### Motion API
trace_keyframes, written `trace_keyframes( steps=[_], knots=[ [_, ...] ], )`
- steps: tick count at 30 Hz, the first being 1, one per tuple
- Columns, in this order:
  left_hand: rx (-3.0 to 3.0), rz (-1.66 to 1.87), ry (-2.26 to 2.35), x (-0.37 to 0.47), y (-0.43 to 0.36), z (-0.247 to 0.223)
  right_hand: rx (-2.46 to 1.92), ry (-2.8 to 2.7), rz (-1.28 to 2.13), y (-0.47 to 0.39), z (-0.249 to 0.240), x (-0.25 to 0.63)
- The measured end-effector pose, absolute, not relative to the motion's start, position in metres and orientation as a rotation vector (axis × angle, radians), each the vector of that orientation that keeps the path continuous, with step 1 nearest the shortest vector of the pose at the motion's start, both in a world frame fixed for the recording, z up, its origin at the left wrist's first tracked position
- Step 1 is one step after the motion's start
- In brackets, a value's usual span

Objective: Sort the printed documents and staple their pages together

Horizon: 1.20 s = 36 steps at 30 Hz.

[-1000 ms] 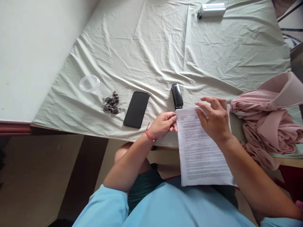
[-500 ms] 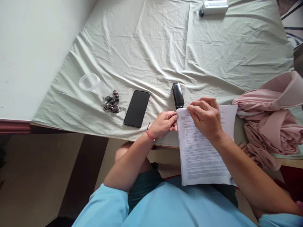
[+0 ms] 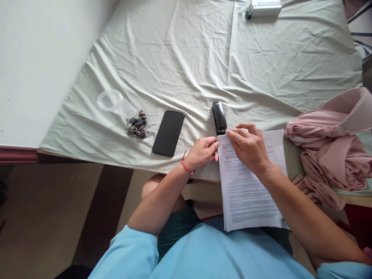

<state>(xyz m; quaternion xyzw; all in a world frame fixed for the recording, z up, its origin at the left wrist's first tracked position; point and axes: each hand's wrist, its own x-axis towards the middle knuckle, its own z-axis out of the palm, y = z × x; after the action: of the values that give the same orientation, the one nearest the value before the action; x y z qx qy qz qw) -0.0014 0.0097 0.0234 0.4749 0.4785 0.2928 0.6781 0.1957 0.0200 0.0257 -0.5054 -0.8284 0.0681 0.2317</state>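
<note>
Head view: left hand (image 3: 202, 154) pinches white printed paper stack (image 3: 252, 195) at upper-left edge.
Right hand (image 3: 251, 148) has fingers gathered near its top, grip unclear; small print (image 3: 247, 188) is unreadable.

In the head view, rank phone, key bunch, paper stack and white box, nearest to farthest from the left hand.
From the left hand:
1. Paper stack, immediately right.
2. Phone, left.
3. Key bunch, left, past the phone.
4. White box, far side, right.
</note>
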Motion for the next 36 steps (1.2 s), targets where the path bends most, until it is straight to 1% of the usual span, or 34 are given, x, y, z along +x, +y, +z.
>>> trace_keyframes(
  steps=[11, 20, 23, 26, 28, 31, 33, 36],
  knots=[
    [1.137, 0.669, 1.143, 0.003, 0.008, 0.024, -1.393, -2.267, 0.187, 0.021, 0.020, 0.194],
    [1.214, 0.671, 1.271, 0.008, 0.008, 0.023, -1.504, -2.139, 0.310, 0.034, 0.000, 0.200],
    [1.410, 0.739, 1.491, 0.010, 0.002, 0.030, -1.496, -2.136, 0.326, 0.036, -0.006, 0.200],
    [1.667, 0.837, 1.841, 0.001, -0.006, 0.043, -1.488, -2.124, 0.297, 0.035, -0.011, 0.200],
    [1.773, 0.829, 2.114, -0.012, -0.009, 0.051, -1.484, -2.120, 0.282, 0.035, -0.012, 0.200],
    [1.777, 0.655, 2.462, -0.036, -0.007, 0.056, -1.488, -2.129, 0.282, 0.035, -0.013, 0.199],
    [1.722, 0.472, 2.565, -0.050, -0.002, 0.053, -1.491, -2.139, 0.290, 0.036, -0.013, 0.198],
    [1.647, 0.270, 2.597, -0.062, 0.005, 0.048, -1.488, -2.152, 0.314, 0.038, -0.012, 0.198]
  ],
)
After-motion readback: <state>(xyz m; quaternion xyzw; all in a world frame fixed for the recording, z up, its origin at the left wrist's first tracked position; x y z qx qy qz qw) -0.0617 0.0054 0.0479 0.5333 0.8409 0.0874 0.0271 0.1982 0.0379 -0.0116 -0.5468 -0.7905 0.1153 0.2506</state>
